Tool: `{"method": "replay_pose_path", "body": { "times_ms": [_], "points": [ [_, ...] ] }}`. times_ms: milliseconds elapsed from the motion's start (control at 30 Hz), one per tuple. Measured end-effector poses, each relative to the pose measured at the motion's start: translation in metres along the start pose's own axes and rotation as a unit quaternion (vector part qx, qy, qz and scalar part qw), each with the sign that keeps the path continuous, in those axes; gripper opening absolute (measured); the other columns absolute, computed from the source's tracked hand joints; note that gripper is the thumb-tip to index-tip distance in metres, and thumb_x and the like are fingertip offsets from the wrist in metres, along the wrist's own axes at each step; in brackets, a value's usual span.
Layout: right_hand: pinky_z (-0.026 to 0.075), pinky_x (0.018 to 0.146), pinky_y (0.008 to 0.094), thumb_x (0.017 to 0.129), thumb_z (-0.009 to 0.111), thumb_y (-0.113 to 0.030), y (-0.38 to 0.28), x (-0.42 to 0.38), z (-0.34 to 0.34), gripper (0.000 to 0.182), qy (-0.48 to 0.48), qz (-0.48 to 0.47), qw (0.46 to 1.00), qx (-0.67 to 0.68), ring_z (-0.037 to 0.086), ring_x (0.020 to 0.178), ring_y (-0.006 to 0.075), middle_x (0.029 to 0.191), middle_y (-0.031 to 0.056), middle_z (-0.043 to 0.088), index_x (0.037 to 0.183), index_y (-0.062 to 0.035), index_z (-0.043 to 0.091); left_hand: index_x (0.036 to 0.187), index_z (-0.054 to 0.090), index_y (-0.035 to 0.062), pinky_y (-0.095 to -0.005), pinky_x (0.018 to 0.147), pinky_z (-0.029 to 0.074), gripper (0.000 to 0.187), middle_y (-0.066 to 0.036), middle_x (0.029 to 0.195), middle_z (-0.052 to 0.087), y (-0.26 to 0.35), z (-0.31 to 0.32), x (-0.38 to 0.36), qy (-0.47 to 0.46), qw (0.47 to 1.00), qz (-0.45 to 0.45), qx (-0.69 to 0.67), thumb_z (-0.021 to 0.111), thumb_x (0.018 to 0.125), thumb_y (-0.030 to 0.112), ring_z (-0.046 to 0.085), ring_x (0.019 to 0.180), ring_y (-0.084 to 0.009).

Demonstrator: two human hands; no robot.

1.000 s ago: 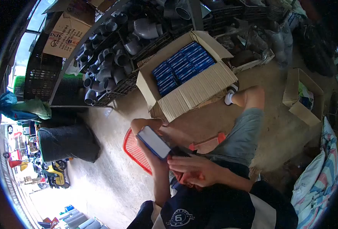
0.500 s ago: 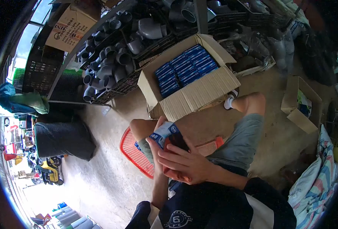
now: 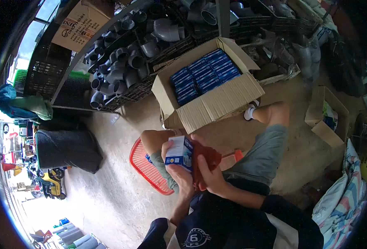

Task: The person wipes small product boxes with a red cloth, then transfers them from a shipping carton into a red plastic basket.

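Note:
Over my lap, my left hand (image 3: 182, 178) grips a small blue and white box (image 3: 176, 151), its fingers and thumb round the sides. Bunched dark red cloth (image 3: 208, 157) lies against the right side of that box. My right hand (image 3: 213, 181) is closed on this cloth, fingers pointing up along it. In front of my legs stands an open cardboard carton (image 3: 220, 103) with rows of similar blue boxes (image 3: 204, 71). By my left leg a red plastic basket (image 3: 148, 176) sits on the floor, partly hidden by the leg; something blue shows inside.
Grey pipe fittings (image 3: 123, 70) fill black crates behind the carton. A smaller open carton (image 3: 332, 135) stands at the right, near a striped sack (image 3: 345, 195). A dark mesh roll (image 3: 67, 151) lies at the left. Something red (image 3: 238, 155) lies beside my right leg.
The small box has turned in my left hand, so its white and blue printed faces show now. My right hand has shifted right and down, uncovering more of the red cloth.

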State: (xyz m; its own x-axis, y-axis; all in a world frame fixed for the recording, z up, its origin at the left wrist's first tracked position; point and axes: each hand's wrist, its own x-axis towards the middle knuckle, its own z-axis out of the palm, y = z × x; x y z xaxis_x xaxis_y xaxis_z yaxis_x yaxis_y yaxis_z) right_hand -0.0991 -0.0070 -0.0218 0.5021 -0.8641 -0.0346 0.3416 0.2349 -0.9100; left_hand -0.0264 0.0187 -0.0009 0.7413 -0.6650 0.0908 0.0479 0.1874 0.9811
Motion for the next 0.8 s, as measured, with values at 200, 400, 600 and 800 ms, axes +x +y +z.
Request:
{"method": "replay_pose_path", "body": {
  "times_ms": [200, 400, 600, 800],
  "points": [
    [0.034, 0.109, 0.038, 0.095, 0.056, -0.01, -0.032, 0.024, -0.009, 0.052, -0.036, 0.096, 0.994, 0.048, 0.044, 0.13, 0.0247, 0.138, 0.0155, 0.046, 0.144, -0.0003, 0.039, 0.133, 0.039, 0.0019, -0.0349, 0.091, 0.047, 0.072, -0.015, 0.119, 0.054, -0.015, -0.004, -0.024, -0.035, 0.998, -0.042, 0.042, 0.038, 0.096, 0.064, 0.057, 0.104, -0.0221],
    [0.025, 0.115, 0.0541, 0.09, 0.062, -0.012, -0.02, 0.011, -0.015, 0.057, -0.133, -0.199, 0.927, -0.288, 0.021, 0.144, 0.0436, 0.152, 0.0159, 0.035, 0.143, -0.0073, 0.043, 0.142, 0.037, 0.0066, -0.0356, 0.11, 0.034, 0.055, -0.013, 0.14, 0.044, 0.014, -0.013, 0.003, -0.095, 0.972, -0.21, 0.041, 0.026, 0.106, 0.046, 0.045, 0.128, -0.0237],
    [0.03, 0.112, 0.0532, 0.093, 0.059, -0.021, -0.034, 0.031, -0.022, 0.053, -0.287, -0.266, 0.835, -0.387, 0.036, 0.14, 0.0338, 0.146, 0.0111, 0.045, 0.142, -0.0078, 0.044, 0.139, 0.038, 0.0068, -0.0332, 0.098, 0.042, 0.056, -0.012, 0.129, 0.05, -0.036, -0.023, -0.037, -0.009, 0.978, -0.207, 0.002, 0.031, 0.103, 0.05, 0.051, 0.117, -0.0201],
    [0.03, 0.114, 0.0433, 0.097, 0.056, -0.016, -0.033, 0.029, 0.0, 0.052, -0.133, 0.003, 0.99, -0.036, 0.037, 0.138, 0.0338, 0.149, 0.0171, 0.038, 0.145, -0.0038, 0.038, 0.135, 0.038, 0.0075, -0.0336, 0.094, 0.045, 0.067, -0.012, 0.121, 0.053, -0.002, -0.011, -0.028, 0.018, 0.984, -0.155, -0.082, 0.03, 0.099, 0.063, 0.055, 0.11, -0.0204]
  ]
}}
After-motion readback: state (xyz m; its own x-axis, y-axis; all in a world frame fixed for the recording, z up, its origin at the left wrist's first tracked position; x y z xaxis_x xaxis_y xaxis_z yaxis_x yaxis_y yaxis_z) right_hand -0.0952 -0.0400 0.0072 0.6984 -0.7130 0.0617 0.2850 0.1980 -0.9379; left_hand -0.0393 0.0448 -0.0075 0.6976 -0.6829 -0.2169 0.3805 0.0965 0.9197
